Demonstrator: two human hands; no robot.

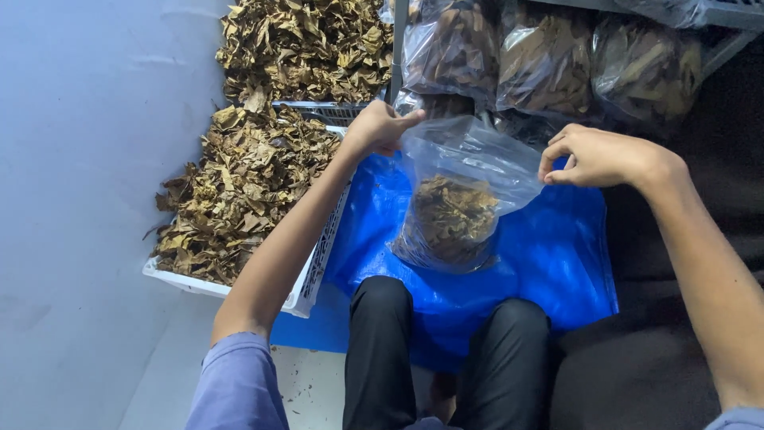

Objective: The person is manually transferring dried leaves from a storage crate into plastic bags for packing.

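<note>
the left hand [379,127] pinches the left edge of a clear plastic bag [461,199]'s mouth, and the right hand [598,156] pinches the right edge, holding it open between them. the bag, part filled with dried brown leaves, stands on a blue tarp [549,255] just beyond the knees. left of it, a white crate [306,279] is heaped with leaves; filled bags [549,60] hang at the far side.

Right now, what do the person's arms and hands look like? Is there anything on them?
Both arms are bare from the upper arm down. Short lavender-blue sleeves show at the bottom: the left sleeve and a corner of the right sleeve. The left hand and right hand wear no gloves. No rings, watch or bracelets show. The person also wears black trousers.
</note>
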